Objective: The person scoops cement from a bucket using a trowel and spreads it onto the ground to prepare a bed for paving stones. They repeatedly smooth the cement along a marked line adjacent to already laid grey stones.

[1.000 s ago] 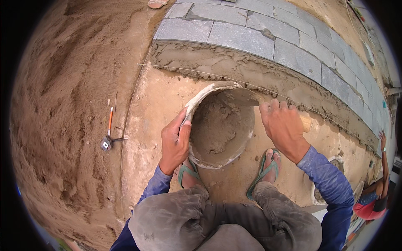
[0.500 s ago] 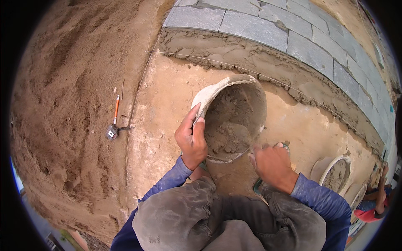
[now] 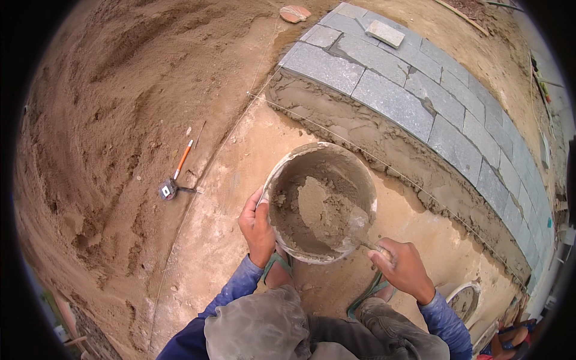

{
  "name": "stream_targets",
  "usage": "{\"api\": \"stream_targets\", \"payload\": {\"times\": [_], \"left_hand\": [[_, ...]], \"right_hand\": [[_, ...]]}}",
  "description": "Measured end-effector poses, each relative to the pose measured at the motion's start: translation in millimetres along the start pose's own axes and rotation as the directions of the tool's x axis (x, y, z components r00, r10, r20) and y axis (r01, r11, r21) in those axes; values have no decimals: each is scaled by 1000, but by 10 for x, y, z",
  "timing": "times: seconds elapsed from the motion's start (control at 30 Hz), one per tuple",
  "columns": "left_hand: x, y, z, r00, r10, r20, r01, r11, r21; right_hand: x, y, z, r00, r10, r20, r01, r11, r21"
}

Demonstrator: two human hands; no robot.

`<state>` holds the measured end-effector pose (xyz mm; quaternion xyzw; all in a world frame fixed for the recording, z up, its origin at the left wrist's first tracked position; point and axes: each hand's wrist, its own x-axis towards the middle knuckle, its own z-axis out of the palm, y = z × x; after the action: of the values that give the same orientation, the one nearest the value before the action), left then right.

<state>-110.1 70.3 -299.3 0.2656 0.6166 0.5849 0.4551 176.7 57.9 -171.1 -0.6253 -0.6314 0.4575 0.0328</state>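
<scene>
A round, mortar-smeared bucket (image 3: 359, 171) stands in front of me, its mouth facing up. My left hand (image 3: 257, 231) grips its left rim, thumb over the edge and fingers down the outside. Wet grey mortar (image 3: 318, 207) is heaped in the middle and clings to the inner wall. In my closed right hand (image 3: 405, 267) is the handle of a trowel (image 3: 358, 225). Its blade lies inside the bucket's near right side, coated with mortar and partly blending into it.
Grey paving slabs (image 3: 390, 96) stretch away at upper right, bordered by a bed of mortar (image 3: 372, 141). A taut string (image 3: 336, 133) runs along it. Loose sand (image 3: 120, 138) fills the left, with a tape measure (image 3: 168, 189) and an orange pencil (image 3: 183, 159). Another bucket (image 3: 477, 294) stands lower right, near a person.
The bucket has gone from tilted to more level, and its mortar is now heaped mid-bucket. My right hand has moved down slightly, showing the trowel blade. My view has shifted.
</scene>
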Motion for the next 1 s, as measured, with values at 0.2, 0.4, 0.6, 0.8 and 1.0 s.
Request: {"api": "stream_targets", "payload": {"times": [0.2, 0.4, 0.6, 0.8, 1.0], "left_hand": [[-74, -138, -651, 985, -33, -172, 20, 997, -75], [-121, -183, -732, 973, 22, -231, -28, 999, -19], [-102, -52, -636, 985, 41, -170, -33, 998, 51], [-163, -66, -724, 963, -23, -268, 15, 999, -32], [-122, -211, -685, 968, -19, -251, 38, 997, 70]], "right_hand": [[292, -173, -541, 974, -105, -203, 73, 984, -161], [1774, -304, -664, 898, -296, -325, 106, 863, -494], [3324, -410, -133, 878, -310, -364, -72, 666, -742], [3154, -831, -180, 907, -281, -315, -60, 653, -755], [3477, -778, -400, 960, -115, -254, -61, 803, -593]]}}
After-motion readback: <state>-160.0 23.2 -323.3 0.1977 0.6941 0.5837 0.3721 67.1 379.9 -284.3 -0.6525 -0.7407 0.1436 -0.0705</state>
